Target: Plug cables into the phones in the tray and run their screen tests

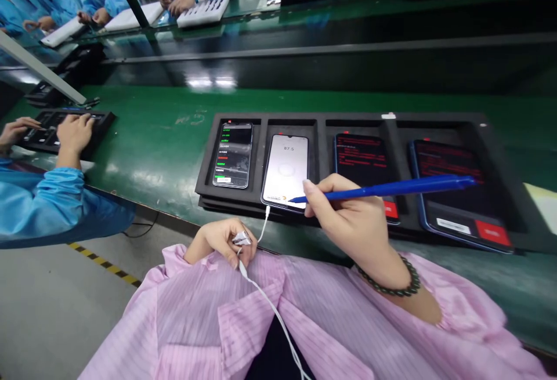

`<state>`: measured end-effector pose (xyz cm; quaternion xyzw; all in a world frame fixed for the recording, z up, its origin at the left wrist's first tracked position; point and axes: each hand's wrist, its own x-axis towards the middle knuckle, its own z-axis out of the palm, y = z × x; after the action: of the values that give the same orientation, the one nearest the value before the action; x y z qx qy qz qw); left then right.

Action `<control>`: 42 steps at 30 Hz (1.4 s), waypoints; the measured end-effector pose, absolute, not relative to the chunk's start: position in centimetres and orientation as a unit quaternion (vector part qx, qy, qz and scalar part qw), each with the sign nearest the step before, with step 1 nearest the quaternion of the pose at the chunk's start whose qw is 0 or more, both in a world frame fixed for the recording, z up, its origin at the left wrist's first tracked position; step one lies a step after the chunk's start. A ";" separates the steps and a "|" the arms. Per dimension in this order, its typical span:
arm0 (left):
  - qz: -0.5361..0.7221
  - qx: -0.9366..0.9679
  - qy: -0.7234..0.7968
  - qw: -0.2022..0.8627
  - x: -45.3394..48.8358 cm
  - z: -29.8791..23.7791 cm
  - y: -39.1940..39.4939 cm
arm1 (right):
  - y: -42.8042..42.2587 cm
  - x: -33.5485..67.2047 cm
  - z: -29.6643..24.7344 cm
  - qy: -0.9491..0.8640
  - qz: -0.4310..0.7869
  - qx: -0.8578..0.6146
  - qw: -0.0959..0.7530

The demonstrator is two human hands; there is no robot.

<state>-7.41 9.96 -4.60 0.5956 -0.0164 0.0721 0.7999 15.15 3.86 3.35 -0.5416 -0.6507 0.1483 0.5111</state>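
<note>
My right hand (352, 217) is closed around a blue pen (400, 186), whose tip meets the lower edge of a white-screened phone (286, 165). That phone shows "87.5" and has a white cable plugged into its bottom end. Just below the tray, my left hand (226, 242) pinches the white cable (263, 226) with its connectors. A black foam tray (322, 136) holds the phones in separate compartments. Left of the lit one lies a phone with green and white text (232, 155). To its right are two dark phones with red text (361, 156) (456, 188).
A co-worker's hands (75, 135) rest on another black tray (102, 127) at the left. Across the green bench (148, 136), people in blue sleeves handle white trays (203, 11). A slanted grey bar (43, 69) rises at the left. Yellow paper (543, 203) lies at the right edge.
</note>
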 end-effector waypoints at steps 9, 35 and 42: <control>0.022 0.572 0.026 0.820 -7.7 -5.2 10.0 | 3.7 15.3 3.0 -0.646 0.159 -0.562 0.492; 0.001 0.572 0.042 0.820 -7.8 -5.1 10.0 | 3.5 15.8 2.9 -0.644 0.154 -0.555 0.503; -0.002 0.568 0.052 0.822 -7.8 -5.1 10.0 | 3.5 15.9 2.7 -0.648 0.155 -0.569 0.482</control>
<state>-7.85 10.04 -5.14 0.5678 0.0519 -0.0022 0.8215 15.90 3.53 2.72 -0.5688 -0.6479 0.1553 0.4823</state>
